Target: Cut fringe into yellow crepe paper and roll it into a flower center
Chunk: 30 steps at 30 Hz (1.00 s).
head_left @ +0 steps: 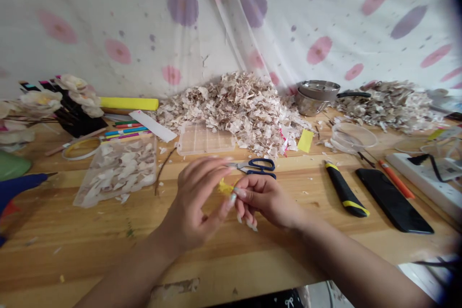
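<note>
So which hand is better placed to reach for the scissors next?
Right hand, probably: the navy scissor handles lie just beyond it; the left hand is nearer the blades. The right pinches a yellow scrap, though.

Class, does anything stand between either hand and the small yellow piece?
Nothing visible does: the right hand pinches the yellow piece, and the left hand is close beside it. The scissors lie beyond the hands.

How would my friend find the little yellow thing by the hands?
Find the big heap of pale flakes on the wooden table, then look below it, between the left hand and the right hand. The small yellow piece is pinched in the right hand's fingers. Its edges look ragged, unlike the flat yellow square and the long yellow bar farther back.
</note>
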Motion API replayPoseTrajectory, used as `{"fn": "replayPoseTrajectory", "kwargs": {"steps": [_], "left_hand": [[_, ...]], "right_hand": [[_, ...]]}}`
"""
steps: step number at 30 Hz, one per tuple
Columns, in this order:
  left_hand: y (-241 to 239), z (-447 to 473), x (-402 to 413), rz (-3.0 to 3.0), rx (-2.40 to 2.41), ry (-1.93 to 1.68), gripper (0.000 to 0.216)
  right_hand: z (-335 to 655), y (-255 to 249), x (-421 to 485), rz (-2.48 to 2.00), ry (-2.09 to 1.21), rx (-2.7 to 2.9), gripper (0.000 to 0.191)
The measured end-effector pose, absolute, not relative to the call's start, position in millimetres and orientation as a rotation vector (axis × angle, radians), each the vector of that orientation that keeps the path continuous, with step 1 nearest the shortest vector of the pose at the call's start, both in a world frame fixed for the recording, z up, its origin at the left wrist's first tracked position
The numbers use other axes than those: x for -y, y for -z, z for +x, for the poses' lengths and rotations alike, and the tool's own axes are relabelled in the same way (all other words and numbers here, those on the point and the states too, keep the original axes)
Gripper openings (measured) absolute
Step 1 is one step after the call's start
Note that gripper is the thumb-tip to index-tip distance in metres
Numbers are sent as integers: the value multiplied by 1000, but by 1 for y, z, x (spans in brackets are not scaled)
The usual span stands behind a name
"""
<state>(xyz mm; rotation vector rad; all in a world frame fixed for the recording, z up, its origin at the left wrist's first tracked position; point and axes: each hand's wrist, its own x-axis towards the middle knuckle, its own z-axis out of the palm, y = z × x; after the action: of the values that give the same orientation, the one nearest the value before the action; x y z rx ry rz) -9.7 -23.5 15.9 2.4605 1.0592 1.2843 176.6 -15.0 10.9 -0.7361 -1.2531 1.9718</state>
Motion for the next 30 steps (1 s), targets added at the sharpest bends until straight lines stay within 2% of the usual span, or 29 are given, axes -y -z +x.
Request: {"fn": "replayPoseTrajectory", "kwargs": {"steps": [3,9,13,16,22,27,30], "left_hand": [[-18,-9,22,2539,-934,-1173,28],[-9,-5,23,2236,-1020,-1250,12],[-6,-3,26,1950,-1152,-1167,12],[-6,0,27,1697,-1230,-1084,15],[-14,6,26,1308,-1195,-985,21],[-12,8,22,900,-1094,-973,27],[-8,9,22,706,-1037,-948,29]], "right_hand": [[181,-14,15,-673,-2055,1208,27],[181,-19,16,-817,-2057,1325,30],[179,-16,17,-933,-1907,1463,33],[181,-15,18,-998,-1672,1623,31],[188,-21,16,-966,-982,2128,16],[190,-11,9,-802,-428,2316,16],[192,-4,6,-720,-201,2365,21]]}}
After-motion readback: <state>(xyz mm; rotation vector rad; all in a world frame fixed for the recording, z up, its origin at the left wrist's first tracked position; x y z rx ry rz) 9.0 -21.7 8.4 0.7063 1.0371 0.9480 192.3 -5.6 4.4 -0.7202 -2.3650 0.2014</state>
